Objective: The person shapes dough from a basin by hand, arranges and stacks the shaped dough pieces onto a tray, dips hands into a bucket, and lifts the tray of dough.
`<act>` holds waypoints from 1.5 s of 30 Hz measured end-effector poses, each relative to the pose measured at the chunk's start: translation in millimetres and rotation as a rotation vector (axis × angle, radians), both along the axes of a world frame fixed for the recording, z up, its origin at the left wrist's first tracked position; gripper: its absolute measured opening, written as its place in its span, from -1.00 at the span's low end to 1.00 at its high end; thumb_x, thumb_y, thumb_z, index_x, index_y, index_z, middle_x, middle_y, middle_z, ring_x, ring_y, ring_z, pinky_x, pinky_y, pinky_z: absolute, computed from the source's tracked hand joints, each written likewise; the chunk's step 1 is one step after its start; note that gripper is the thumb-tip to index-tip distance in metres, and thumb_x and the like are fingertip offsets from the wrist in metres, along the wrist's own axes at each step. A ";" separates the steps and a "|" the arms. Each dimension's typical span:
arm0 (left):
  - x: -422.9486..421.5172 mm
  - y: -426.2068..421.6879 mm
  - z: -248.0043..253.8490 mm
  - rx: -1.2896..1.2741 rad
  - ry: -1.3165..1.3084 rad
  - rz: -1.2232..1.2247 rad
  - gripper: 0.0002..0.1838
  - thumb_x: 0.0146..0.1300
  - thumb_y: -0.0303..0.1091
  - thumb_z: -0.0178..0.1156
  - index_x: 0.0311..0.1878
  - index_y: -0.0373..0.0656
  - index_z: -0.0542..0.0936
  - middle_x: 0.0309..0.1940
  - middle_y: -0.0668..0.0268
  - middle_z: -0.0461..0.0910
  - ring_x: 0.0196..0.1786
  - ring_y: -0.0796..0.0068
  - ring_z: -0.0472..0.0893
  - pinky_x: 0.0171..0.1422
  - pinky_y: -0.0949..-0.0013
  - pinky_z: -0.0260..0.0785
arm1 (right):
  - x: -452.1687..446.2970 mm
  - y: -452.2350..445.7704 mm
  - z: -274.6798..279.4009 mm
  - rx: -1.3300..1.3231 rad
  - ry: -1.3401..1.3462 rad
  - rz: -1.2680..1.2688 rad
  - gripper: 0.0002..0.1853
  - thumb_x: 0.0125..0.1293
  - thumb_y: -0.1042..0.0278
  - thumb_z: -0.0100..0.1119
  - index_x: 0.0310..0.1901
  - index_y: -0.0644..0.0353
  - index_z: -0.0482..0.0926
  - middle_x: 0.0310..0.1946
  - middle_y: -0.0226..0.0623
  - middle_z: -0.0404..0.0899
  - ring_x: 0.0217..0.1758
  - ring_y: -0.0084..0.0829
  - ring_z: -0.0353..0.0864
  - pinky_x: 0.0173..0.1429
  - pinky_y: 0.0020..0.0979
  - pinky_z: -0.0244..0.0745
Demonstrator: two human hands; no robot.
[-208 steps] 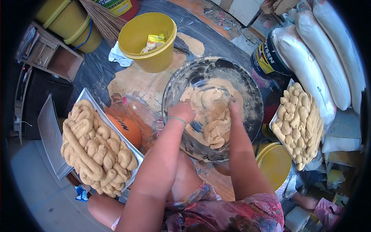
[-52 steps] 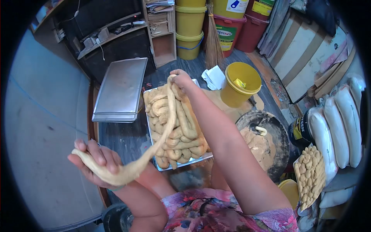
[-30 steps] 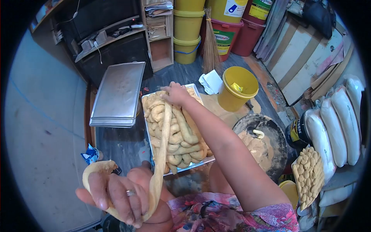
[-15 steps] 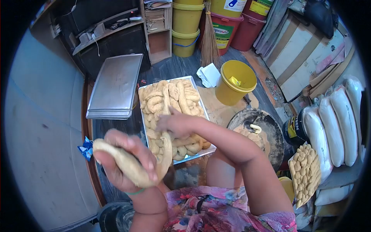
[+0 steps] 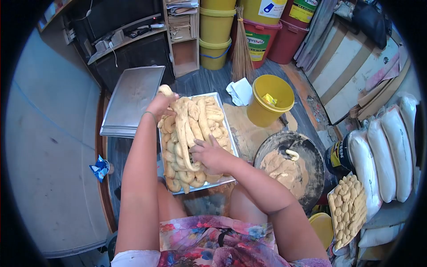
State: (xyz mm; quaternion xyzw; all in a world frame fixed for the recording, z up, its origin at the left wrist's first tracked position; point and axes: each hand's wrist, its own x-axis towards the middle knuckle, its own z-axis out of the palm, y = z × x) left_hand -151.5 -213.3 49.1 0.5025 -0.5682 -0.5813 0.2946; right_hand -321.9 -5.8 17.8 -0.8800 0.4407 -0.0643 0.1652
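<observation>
A long rope of dough (image 5: 183, 127) runs down over the heap of dough ropes (image 5: 218, 118) on a shallow metal tray (image 5: 232, 141). At the tray's far left corner, my left hand (image 5: 161, 105) is closed round the upper end of a dough rope, which bulges out above the fingers. My right hand (image 5: 211, 156) lies on the heap near its middle with the fingers spread, beside the lower bend of the long rope. The palm and what lies under it are hidden.
Stacked metal trays (image 5: 132, 95) lie at the left. To the right stand a yellow bucket (image 5: 271, 100) and a black basin (image 5: 316, 158) holding brownish powder and a dough piece. Beyond it is a tray of small dough pieces (image 5: 348, 209). A broom (image 5: 242, 49) leans at the back.
My left hand has moved from close to the camera, forward to the tray's far left, laying its dough rope along the heap. My right hand has shifted slightly toward me.
</observation>
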 end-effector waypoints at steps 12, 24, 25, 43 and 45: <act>-12.2 -59.0 -31.9 0.133 0.189 0.253 -0.80 0.17 -0.38 0.22 -0.15 -0.13 0.48 -0.33 0.30 0.50 -0.28 0.42 0.54 -0.24 0.31 0.46 | 12.1 -7.5 -12.7 -0.161 -0.114 -0.120 -0.42 0.00 0.07 0.33 0.10 0.05 0.49 -0.04 -0.30 0.40 0.18 -0.18 0.31 0.36 0.13 0.02; 31.9 17.2 -33.6 -0.505 -0.081 -0.426 -0.39 -0.16 -0.62 0.05 0.11 -0.20 0.51 0.33 0.07 0.22 0.41 0.21 0.19 0.44 0.29 0.02 | 5.6 -14.2 -15.6 -0.143 -0.086 -0.092 -0.42 0.03 0.16 0.23 0.18 -0.13 0.46 -0.10 -0.35 0.42 0.14 -0.28 0.31 0.31 -0.13 0.08; 35.6 20.9 -31.3 -0.490 -0.091 -0.418 -0.42 -0.09 -0.60 0.06 0.13 -0.23 0.49 0.34 0.10 0.21 0.40 0.25 0.22 0.44 0.30 0.03 | 4.8 -14.3 -17.1 -0.138 -0.097 -0.091 -0.42 0.04 0.16 0.23 0.19 -0.13 0.46 -0.08 -0.35 0.42 0.15 -0.28 0.31 0.32 -0.13 0.08; -34.0 27.1 -88.0 -0.446 0.472 0.413 -0.54 0.43 -0.24 -0.10 0.26 -0.38 0.34 0.16 0.09 0.43 0.23 0.35 0.39 0.37 0.35 0.14 | 5.0 -15.5 -14.4 -0.091 -0.186 -0.097 -0.42 0.10 0.17 0.22 0.22 0.00 0.42 0.03 -0.24 0.40 0.21 -0.20 0.31 0.39 -0.06 0.06; -32.1 21.3 -87.7 -0.312 0.639 0.418 -0.53 0.41 -0.26 -0.08 0.27 -0.38 0.32 0.19 0.09 0.40 0.25 0.36 0.36 0.38 0.35 0.12 | -2.3 -24.1 -13.8 -0.123 -0.386 -0.135 -0.42 0.11 0.16 0.21 0.21 0.05 0.42 0.05 -0.17 0.39 0.20 -0.15 0.32 0.38 -0.10 0.09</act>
